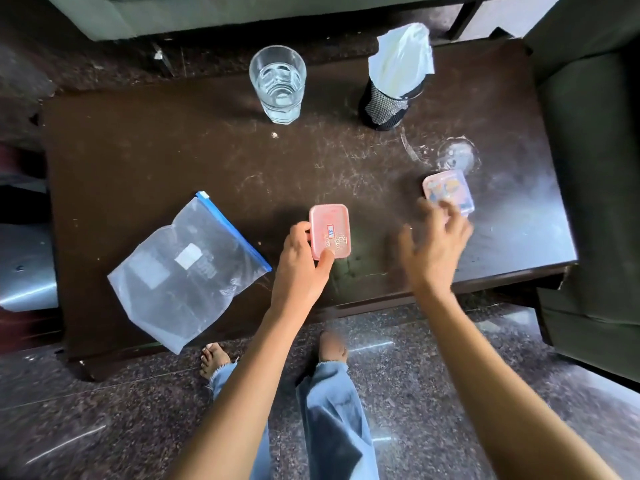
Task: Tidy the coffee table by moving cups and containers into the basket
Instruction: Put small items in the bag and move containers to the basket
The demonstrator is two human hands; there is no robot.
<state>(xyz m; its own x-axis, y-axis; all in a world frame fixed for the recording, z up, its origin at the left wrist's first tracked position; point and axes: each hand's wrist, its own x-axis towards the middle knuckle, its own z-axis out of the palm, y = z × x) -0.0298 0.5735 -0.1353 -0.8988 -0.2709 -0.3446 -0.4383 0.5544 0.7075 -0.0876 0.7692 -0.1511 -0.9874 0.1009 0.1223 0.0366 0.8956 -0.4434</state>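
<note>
Seen from above, a dark scratched surface (173,140). At centre, the left hand (304,261) grips a pink lidded container (330,231) between thumb and fingers. At right, the blurred right hand (434,242), fingers spread wide, reaches a second pink container (448,188); contact is unclear. A water glass (278,83) and mesh holder with white cloth (388,105) stand at top. A zip bag (187,271) lies lower left.
</note>
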